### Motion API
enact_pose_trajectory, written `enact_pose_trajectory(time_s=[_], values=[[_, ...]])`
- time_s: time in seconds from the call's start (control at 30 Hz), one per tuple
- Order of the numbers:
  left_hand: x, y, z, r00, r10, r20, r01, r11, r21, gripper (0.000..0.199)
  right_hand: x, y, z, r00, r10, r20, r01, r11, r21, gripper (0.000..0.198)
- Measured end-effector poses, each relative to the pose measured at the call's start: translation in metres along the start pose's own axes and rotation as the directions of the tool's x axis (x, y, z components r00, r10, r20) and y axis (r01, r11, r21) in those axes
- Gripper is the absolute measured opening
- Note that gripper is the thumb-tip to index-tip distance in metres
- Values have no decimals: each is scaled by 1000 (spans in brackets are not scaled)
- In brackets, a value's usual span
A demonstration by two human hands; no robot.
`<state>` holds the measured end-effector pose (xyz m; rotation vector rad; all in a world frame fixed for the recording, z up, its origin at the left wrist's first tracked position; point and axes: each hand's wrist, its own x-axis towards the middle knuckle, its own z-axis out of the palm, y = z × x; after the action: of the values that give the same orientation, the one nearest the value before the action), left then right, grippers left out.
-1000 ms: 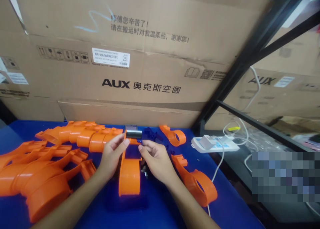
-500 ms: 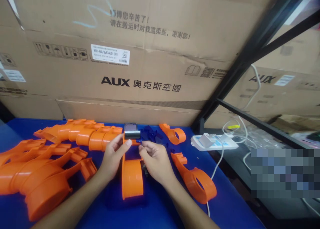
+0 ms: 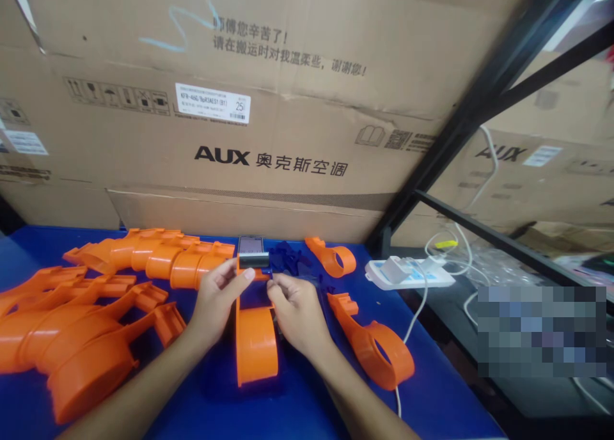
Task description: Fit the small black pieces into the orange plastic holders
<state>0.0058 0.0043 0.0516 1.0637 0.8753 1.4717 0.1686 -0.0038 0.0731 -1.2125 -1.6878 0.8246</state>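
An orange plastic tape dispenser (image 3: 257,349) stands in front of me, its wide ring toward me. At its far end sits a black part with a white toothed strip (image 3: 254,259). My left hand (image 3: 221,296) is closed on the frame's left side, thumb on top near the toothed end. On the other side, my right hand (image 3: 295,306) pinches at a small dark blue part (image 3: 267,271) by the frame's edge. What exactly is between its fingertips is partly hidden. Just beyond lie loose dark blue pieces (image 3: 290,258).
Several nested orange dispenser bodies (image 3: 91,344) fill the left, with another row (image 3: 158,256) behind. Two single orange bodies (image 3: 384,357) lie right. A white power strip (image 3: 407,274) with cables rests at the blue table's (image 3: 432,401) right edge. Large cardboard boxes (image 3: 288,107) stand behind.
The dispenser's near ring has shifted very slightly to the right and toward me. Both hands keep nearly the same place and grip.
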Motion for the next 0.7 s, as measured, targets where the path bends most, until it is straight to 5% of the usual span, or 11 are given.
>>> enact_pose_trajectory(time_s=[0.5, 0.7], values=[[1, 5, 2, 999, 38, -7, -38, 999, -31, 30, 0, 0, 3, 999, 33, -22, -32, 999, 42, 33], [-8, 13, 0, 991, -125, -54, 114, 980, -165, 39, -3, 0, 3, 994, 77, 73, -88, 983, 163, 31]])
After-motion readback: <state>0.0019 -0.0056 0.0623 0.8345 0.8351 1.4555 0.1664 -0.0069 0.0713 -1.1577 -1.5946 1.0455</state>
